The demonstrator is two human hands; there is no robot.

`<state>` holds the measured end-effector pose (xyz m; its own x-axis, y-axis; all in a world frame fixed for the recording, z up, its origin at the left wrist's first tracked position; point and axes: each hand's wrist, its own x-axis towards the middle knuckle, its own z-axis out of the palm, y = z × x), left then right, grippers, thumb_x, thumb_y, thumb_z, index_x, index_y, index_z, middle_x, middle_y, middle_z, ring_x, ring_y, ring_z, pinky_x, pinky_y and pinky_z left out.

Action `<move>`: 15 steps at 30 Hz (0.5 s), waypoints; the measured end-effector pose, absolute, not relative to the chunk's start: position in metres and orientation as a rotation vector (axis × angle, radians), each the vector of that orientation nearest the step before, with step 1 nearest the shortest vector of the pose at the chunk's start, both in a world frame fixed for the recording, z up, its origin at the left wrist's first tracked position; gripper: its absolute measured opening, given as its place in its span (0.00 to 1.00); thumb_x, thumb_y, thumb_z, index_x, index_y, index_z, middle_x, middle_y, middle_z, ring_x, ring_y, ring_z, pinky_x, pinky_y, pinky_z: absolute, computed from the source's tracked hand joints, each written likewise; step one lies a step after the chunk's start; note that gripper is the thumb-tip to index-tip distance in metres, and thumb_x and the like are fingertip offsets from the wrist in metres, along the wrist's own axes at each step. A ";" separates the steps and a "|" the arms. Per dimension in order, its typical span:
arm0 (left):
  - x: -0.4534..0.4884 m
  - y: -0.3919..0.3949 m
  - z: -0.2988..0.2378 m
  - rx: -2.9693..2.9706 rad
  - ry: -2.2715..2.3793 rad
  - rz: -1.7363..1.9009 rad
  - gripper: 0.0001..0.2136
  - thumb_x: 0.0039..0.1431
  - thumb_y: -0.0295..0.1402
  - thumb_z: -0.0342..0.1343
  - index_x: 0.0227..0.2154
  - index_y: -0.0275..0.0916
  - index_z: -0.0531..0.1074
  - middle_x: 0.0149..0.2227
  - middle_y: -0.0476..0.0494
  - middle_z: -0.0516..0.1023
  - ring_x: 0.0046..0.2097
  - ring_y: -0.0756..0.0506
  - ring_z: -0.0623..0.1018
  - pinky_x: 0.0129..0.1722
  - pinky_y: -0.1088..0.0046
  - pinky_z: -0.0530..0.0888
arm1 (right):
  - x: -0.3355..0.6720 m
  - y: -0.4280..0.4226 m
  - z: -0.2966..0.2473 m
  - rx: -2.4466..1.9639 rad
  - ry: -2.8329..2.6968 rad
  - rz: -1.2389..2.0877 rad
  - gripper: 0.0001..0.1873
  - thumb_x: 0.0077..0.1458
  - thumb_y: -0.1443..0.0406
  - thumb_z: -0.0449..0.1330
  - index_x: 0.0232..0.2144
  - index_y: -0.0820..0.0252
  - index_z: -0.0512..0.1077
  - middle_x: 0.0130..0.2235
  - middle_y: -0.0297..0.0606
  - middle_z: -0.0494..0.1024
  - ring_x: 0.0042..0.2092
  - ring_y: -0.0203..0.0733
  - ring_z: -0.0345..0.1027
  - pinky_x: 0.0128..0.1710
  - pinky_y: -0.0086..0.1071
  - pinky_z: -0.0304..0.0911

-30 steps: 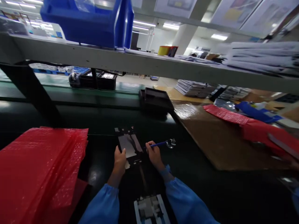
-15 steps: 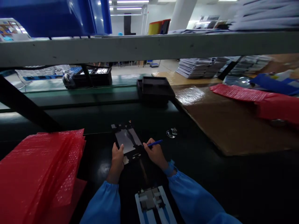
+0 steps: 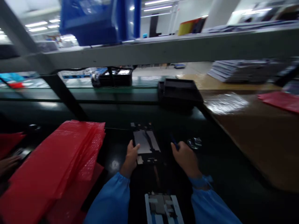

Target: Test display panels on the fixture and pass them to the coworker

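Note:
A flat black frame part with a grey metal panel [image 3: 146, 143] lies on the dark bench in front of me. My left hand [image 3: 130, 157] rests on its left edge, thumb on the panel, fingers curled at the rim. To the right of the part, my right hand [image 3: 185, 157] is closed round a thin blue pen-like tool [image 3: 174, 143], whose tip points up and left. A small shiny round dish [image 3: 194, 142] sits just right of that hand. The frame is blurred by motion.
A stack of red bubble bags [image 3: 56, 168] fills the left. A white-and-grey fixture [image 3: 161, 207] sits at the near edge between my sleeves. A black tray [image 3: 178, 91] lies behind, a brown cardboard sheet [image 3: 257, 130] to the right, a grey shelf [image 3: 163, 49] overhead. Another person's hand [image 3: 7, 163] shows far left.
The view has swung left. My right hand drew away from the part towards the dish, the blue tool now pointing up. My left hand stays on the part's edge.

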<state>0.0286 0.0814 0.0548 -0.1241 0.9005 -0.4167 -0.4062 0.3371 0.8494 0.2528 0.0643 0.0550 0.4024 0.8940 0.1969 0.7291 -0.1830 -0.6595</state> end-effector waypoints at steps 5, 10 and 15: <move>0.038 0.066 0.062 0.657 1.149 1.118 0.16 0.52 0.25 0.57 0.46 0.36 0.73 0.40 0.41 0.82 0.40 0.42 0.81 0.42 0.67 0.77 | 0.248 0.064 0.047 -2.027 -1.300 0.504 0.27 0.50 0.42 0.56 0.36 0.57 0.75 0.31 0.46 0.78 0.32 0.53 0.72 0.30 0.40 0.62; -0.001 0.018 0.106 1.231 1.268 0.935 0.26 0.54 0.30 0.61 0.57 0.38 0.72 0.50 0.37 0.81 0.52 0.33 0.79 0.56 0.55 0.72 | 0.243 0.060 0.011 -1.812 -1.192 0.912 0.29 0.46 0.40 0.60 0.38 0.55 0.78 0.27 0.41 0.79 0.30 0.52 0.73 0.29 0.40 0.67; -0.115 -0.015 0.190 1.569 1.912 0.997 0.21 0.57 0.32 0.62 0.54 0.42 0.76 0.55 0.39 0.79 0.58 0.35 0.76 0.61 0.61 0.67 | 0.246 0.062 -0.014 -1.829 -1.258 0.859 0.21 0.49 0.42 0.60 0.38 0.45 0.79 0.26 0.40 0.78 0.28 0.55 0.74 0.25 0.44 0.67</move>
